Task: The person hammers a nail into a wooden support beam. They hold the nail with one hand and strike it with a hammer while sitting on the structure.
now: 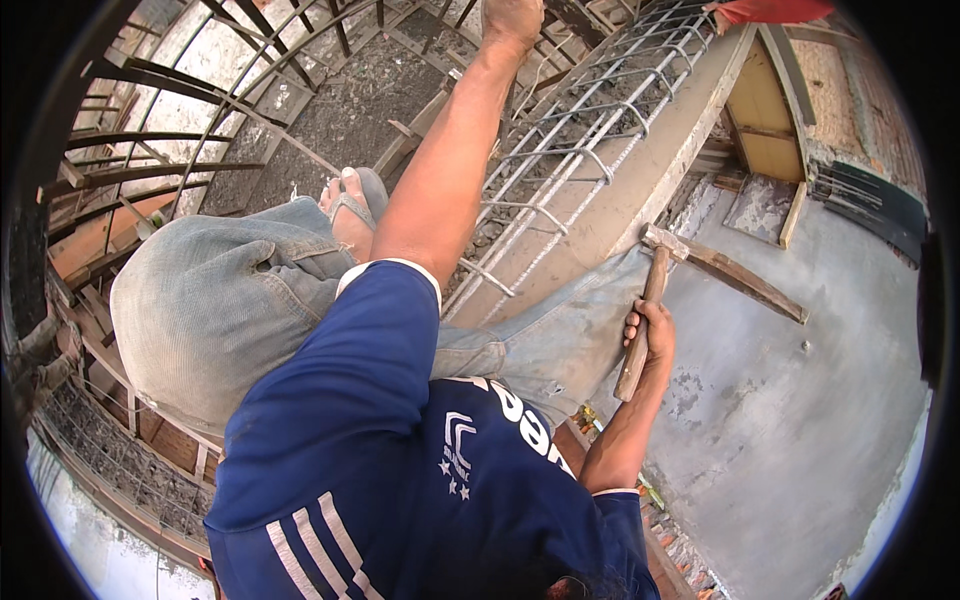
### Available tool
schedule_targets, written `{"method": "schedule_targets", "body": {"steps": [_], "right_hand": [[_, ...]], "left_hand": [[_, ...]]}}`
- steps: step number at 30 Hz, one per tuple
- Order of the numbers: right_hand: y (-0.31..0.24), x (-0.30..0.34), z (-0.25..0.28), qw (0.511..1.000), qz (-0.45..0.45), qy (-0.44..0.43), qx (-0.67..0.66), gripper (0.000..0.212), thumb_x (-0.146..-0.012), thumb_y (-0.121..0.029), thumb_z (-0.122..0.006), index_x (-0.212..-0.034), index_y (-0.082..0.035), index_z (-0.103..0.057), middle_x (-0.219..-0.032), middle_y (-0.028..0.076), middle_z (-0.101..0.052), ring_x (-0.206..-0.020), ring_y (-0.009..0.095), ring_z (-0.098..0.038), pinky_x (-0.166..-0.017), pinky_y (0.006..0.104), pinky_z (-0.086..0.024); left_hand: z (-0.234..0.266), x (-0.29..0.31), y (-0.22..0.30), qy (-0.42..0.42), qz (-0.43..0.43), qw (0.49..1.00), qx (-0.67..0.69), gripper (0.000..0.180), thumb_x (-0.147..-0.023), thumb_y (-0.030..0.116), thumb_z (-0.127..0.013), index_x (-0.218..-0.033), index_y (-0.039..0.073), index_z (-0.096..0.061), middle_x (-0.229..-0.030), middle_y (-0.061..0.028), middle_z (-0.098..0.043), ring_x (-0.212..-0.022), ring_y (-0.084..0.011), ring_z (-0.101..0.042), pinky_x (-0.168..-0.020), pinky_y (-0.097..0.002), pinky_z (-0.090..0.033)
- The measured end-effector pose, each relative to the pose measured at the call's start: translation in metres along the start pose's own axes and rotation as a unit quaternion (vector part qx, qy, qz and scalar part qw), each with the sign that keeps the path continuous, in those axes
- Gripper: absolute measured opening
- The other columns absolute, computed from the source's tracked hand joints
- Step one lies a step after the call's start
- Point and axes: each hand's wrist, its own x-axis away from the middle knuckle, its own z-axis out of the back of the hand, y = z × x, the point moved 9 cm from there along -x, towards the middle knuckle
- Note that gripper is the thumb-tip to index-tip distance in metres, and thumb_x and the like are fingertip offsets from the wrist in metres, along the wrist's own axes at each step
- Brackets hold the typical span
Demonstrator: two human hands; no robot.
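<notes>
My right hand is closed round the wooden handle of a hammer, held upright beside my right leg. Its head lies at the near end of a narrow wooden stick; whether the two touch I cannot tell. My left arm stretches far forward, and my left hand is cut by the upper edge with its fingers hidden. To the right of that arm runs a steel rebar cage, long bars tied with bent stirrups, lying along a concrete-coloured beam side.
Another person's red sleeve and hand reach to the cage's far end. Curved wooden and metal strips crowd the left. My sandalled foot rests beside rough grey ground. A grey concrete surface spreads below right; a wooden frame stands behind.
</notes>
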Motion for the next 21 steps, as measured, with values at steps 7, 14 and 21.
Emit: {"method": "schedule_targets", "body": {"steps": [7, 14, 21], "right_hand": [[-0.020, 0.004, -0.016, 1.000, 0.012, -0.016, -0.005, 0.014, -0.086, -0.015, -0.060, -0.092, -0.004, -0.054, -0.060, 0.003, -0.055, -0.042, 0.014, -0.051, -0.035, 0.0290, -0.043], [-0.016, 0.009, -0.012, 0.999, 0.029, 0.001, 0.015, 0.015, -0.086, -0.014, -0.061, -0.094, -0.004, -0.053, -0.061, 0.004, -0.056, -0.042, 0.014, -0.052, -0.036, 0.0289, -0.043], [-0.054, 0.071, -0.025, 0.982, 0.153, 0.037, 0.107, 0.020, -0.085, -0.013, -0.066, -0.095, -0.001, -0.052, -0.063, 0.006, -0.054, -0.046, 0.014, -0.053, -0.042, 0.0270, -0.045]], "left_hand": [[-0.041, 0.041, 0.075, 0.048, -0.167, 0.982, -0.071, 0.035, -0.098, 0.032, -0.049, -0.069, 0.013, -0.051, -0.055, 0.0024, -0.042, -0.043, -0.0087, -0.039, -0.039, -0.0241, -0.029], [-0.055, 0.064, 0.045, 0.054, -0.120, 0.991, -0.022, 0.041, -0.091, 0.028, -0.046, -0.054, 0.010, -0.042, -0.046, -0.0036, -0.039, -0.041, -0.0148, -0.035, -0.043, -0.0299, -0.031], [0.000, 0.054, 0.061, 0.185, -0.112, 0.974, 0.061, 0.041, -0.091, 0.030, -0.046, -0.054, 0.012, -0.041, -0.045, -0.0039, -0.038, -0.040, -0.0159, -0.036, -0.039, -0.0302, -0.031]]}}
